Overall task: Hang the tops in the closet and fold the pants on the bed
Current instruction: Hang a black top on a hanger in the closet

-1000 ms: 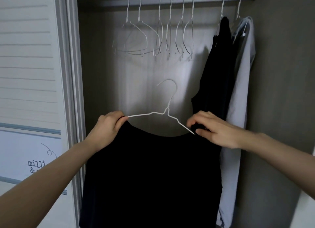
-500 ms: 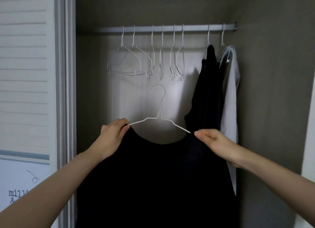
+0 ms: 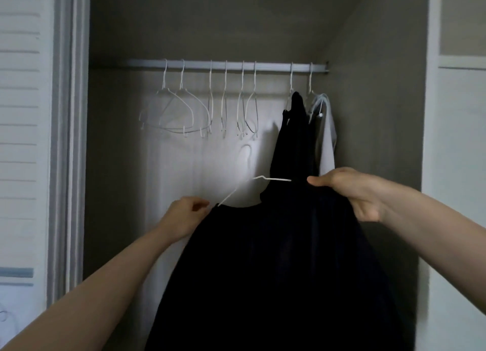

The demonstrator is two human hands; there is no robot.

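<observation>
A black top (image 3: 276, 272) hangs on a white wire hanger (image 3: 256, 180) that I hold up in front of the open closet. My left hand (image 3: 185, 215) pinches the top's left shoulder at the hanger's end. My right hand (image 3: 349, 190) grips the right shoulder, higher than the left, so the hanger tilts. Its hook (image 3: 246, 153) stands well below the closet rod (image 3: 226, 64). No pants or bed are in view.
Several bare white hangers (image 3: 200, 109) hang along the rod's left and middle. A black garment (image 3: 294, 137) and a white garment (image 3: 327, 140) hang at the rod's right end. A louvred door (image 3: 23, 140) flanks the left, a white panel (image 3: 457, 166) the right.
My right hand has risen and shifted right with the top's shoulder, tilting the hanger. My left hand stays on the left shoulder. The view has tipped upward, so the rod sits lower in the frame.
</observation>
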